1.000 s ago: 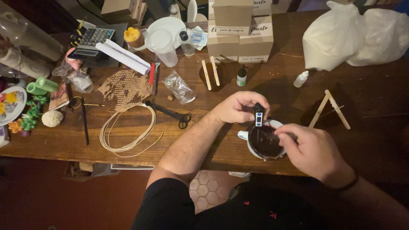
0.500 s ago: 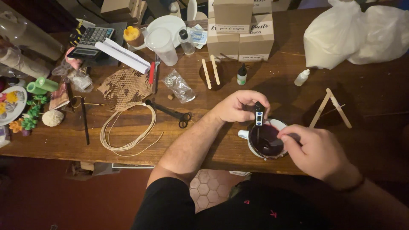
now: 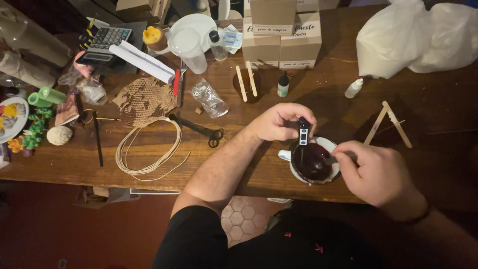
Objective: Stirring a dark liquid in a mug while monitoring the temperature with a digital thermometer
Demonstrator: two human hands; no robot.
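White enamel mug of dark liquid sits at the wooden worktop's near edge. The left hand pinches a black digital probe thermometer upright in it — the right hand's fingers grip a stirring utensil. Best stirred slowly, with the probe clear of the wall.

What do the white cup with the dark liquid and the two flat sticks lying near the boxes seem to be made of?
The cup looks like glazed ceramic or enamelled metal: a smooth, glossy white rim and handle; the picture leaves it open. The two flat sticks look like bare, unfinished wood: pale, matt and thin, with rounded ends.
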